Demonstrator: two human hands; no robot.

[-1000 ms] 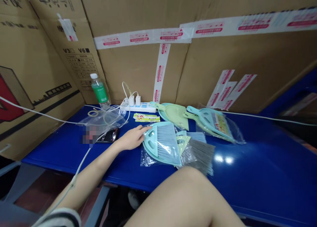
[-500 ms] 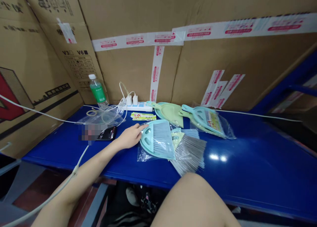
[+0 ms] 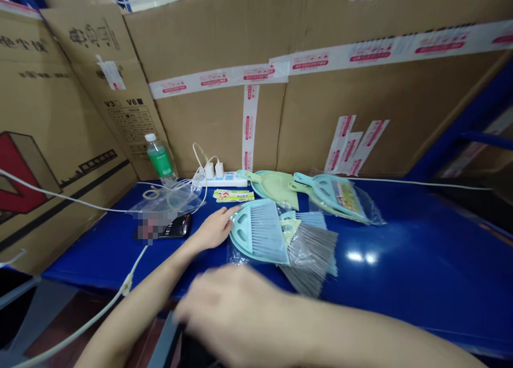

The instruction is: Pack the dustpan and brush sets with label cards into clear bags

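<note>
Blue table point(image 3: 404, 255) backed by taped cardboard boxes point(image 3: 212, 127). On it, a light-blue dustpan point(image 3: 240, 235) lies flat with a brush point(image 3: 267, 234) nested in it, long axis roughly left-right, bristles fanning right. Left hand point(image 3: 214, 229), arm reaching in from lower left, sits just left of the dustpan, loosely curled and touching its edge, no real grip. Right hand point(image 3: 230, 317), in front of the dustpan, is too blurred to tell how open; nothing visible in it.

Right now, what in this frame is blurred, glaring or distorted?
In the head view, the right hand is motion-blurred while the left hand is sharp; two white glare spots shine on the blue tabletop; a pixelated patch sits beside the black phone; wide-angle distortion bends the cardboard boxes.
</note>
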